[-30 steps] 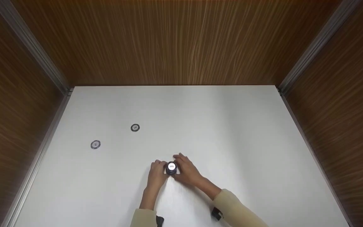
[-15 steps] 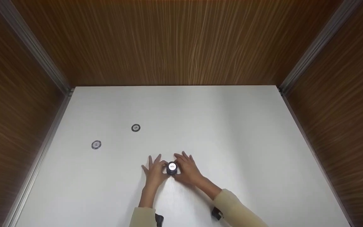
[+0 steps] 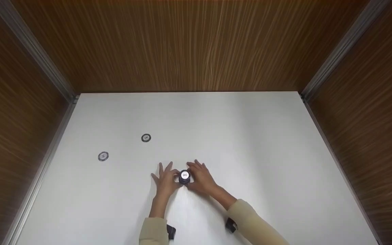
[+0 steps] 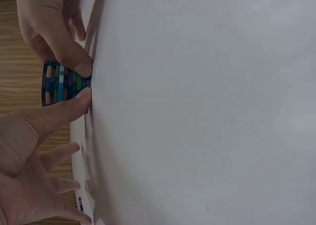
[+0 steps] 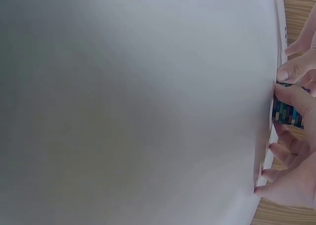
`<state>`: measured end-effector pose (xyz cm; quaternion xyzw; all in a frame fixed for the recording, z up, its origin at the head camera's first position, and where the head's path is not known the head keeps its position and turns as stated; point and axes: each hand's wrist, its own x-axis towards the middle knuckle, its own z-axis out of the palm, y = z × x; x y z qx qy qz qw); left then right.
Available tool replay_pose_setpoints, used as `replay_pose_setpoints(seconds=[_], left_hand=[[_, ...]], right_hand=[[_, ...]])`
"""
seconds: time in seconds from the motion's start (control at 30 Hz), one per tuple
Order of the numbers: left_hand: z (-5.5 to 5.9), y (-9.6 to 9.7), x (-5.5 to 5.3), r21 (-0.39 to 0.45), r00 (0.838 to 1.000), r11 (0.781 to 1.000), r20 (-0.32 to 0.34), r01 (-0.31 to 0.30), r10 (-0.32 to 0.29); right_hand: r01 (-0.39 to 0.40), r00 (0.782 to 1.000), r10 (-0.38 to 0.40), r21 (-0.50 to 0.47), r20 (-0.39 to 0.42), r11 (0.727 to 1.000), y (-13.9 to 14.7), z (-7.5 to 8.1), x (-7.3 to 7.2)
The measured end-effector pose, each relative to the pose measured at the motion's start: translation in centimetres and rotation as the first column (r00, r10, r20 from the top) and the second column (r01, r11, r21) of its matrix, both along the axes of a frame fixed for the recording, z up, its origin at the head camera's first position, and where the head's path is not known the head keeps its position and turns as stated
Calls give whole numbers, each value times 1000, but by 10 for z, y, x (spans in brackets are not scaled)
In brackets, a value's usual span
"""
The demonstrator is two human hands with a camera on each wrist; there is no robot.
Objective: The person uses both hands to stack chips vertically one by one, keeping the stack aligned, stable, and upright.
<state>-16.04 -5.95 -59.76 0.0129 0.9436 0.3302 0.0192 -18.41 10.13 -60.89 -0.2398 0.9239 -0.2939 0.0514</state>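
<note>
A stack of poker chips (image 3: 184,177) stands upright on the white table, a pale disc on its top chip. Its edges show blue, green, orange and purple patches in the left wrist view, where the stack (image 4: 61,84) appears sideways. My left hand (image 3: 166,185) pinches it from the left near the bottom with thumb and forefinger, the other fingers fanned out. From the right, my right hand (image 3: 201,179) grips the same stack between thumb and fingers. The right wrist view shows the chips (image 5: 285,113) partly hidden behind the right thumb.
Two single poker chips lie flat farther off to the left, a dark-rimmed chip (image 3: 146,137) and a greyer chip (image 3: 103,156). Brown wood-grain panels, including the back panel (image 3: 189,47), enclose the white table (image 3: 267,143) on three sides.
The left hand's outer fingers have spread away from the stack. Both hands and the stack have shifted slightly farther from the body. The two single chips stay in place.
</note>
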Motion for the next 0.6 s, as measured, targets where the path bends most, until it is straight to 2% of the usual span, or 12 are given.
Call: replay_pose_setpoints(seconds=[0.2,0.43,0.6], left_hand=[[1,-2,-7,17,1000,1000,24,-11,10],[2,-3,-17,4,998,1000,55,-24,24],[1,-5,-25,-12,999,1000,37,-25,25]], right_hand=[[-7,1000,7,-19,-11,1000,-1,1,-7],[20,1000,-20,-7,-3,1000,-4,2,-17],[26,1000,-26,-23,-3,999,-6,2,-23]])
